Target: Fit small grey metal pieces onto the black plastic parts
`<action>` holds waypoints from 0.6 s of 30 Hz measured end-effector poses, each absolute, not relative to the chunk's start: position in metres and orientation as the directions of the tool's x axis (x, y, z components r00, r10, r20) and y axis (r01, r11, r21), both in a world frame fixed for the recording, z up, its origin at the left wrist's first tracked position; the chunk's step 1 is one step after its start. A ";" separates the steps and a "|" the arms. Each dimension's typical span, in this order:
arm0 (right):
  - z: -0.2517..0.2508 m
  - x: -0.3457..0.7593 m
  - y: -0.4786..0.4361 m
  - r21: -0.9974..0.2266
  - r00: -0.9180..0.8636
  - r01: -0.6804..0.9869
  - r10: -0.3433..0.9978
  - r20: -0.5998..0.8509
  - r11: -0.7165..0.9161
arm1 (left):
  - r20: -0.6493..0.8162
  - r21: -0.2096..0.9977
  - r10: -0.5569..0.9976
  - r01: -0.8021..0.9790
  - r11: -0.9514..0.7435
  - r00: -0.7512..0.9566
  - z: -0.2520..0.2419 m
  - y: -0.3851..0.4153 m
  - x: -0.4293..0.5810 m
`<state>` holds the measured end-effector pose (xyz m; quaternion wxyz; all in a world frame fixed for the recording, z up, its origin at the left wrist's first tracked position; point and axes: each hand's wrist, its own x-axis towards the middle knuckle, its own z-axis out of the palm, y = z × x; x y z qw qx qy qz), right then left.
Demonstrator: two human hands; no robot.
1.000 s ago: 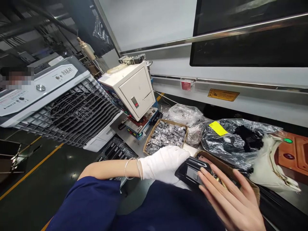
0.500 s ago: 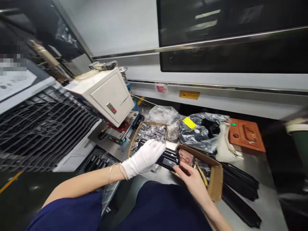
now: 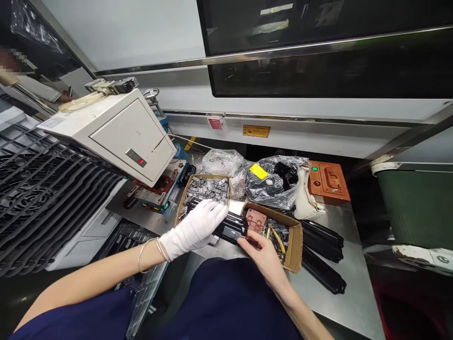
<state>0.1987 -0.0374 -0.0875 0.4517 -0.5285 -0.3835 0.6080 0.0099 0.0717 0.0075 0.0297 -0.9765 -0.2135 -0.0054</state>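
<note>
A long, glossy black plastic part [image 3: 230, 230] with ribs lies between my two hands. My left hand [image 3: 196, 227], in a white glove, is closed over its left portion and hides some of it. My bare right hand [image 3: 264, 257] pinches its right end with thumb and fingers. Behind the part stands a cardboard box [image 3: 226, 180] full of small grey metal pieces. Just beyond my right hand is a second cardboard box [image 3: 294, 245] with a copper-coloured block [image 3: 255, 221], yellow-handled pliers [image 3: 278, 240] and more small dark pieces.
Two similar black parts [image 3: 323, 271] lie on the metal table [image 3: 339, 304] at the right. A clear bag [image 3: 262, 186], a white pouch [image 3: 307, 198] and an orange box [image 3: 329, 182] stand behind. At left are a white machine [image 3: 130, 137] and a tray of black parts [image 3: 122, 243].
The camera view has turned a little to the right, so everything sits further left in the picture. Both hands keep their hold on the black part.
</note>
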 end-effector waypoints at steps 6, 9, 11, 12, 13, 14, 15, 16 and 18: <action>-0.081 0.208 -0.030 -0.925 -0.125 -0.156 0.936 -0.329 -0.346 | -0.016 -0.097 0.415 0.412 -0.906 0.909 0.011 0.071 0.010; -0.078 0.212 -0.031 -0.926 -0.106 -0.151 0.937 -0.332 -0.345 | 0.015 -0.091 0.398 0.397 -0.913 0.917 0.013 0.071 0.012; -0.077 0.214 -0.031 -0.926 -0.102 -0.151 0.937 -0.333 -0.345 | 0.016 -0.082 0.400 0.400 -0.913 0.916 0.013 0.071 0.013; -0.076 0.214 -0.031 -0.926 -0.105 -0.150 0.936 -0.335 -0.348 | 0.005 -0.079 0.406 0.406 -0.911 0.914 0.013 0.071 0.014; -0.075 0.214 -0.030 -0.924 -0.111 -0.150 0.935 -0.337 -0.351 | -0.012 -0.079 0.414 0.412 -0.908 0.910 0.014 0.071 0.014; -0.075 0.214 -0.030 -0.923 -0.118 -0.151 0.933 -0.339 -0.354 | -0.031 -0.082 0.423 0.419 -0.904 0.906 0.014 0.071 0.015; -0.075 0.214 -0.029 -0.921 -0.124 -0.155 0.932 -0.341 -0.357 | -0.047 -0.087 0.428 0.423 -0.902 0.903 0.014 0.071 0.015; -0.076 0.213 -0.029 -0.919 -0.130 -0.161 0.931 -0.341 -0.359 | -0.053 -0.094 0.428 0.422 -0.902 0.902 0.014 0.071 0.015; -0.079 0.213 -0.029 -0.916 -0.133 -0.171 0.930 -0.343 -0.362 | -0.046 -0.111 0.420 0.413 -0.904 0.907 0.015 0.071 0.015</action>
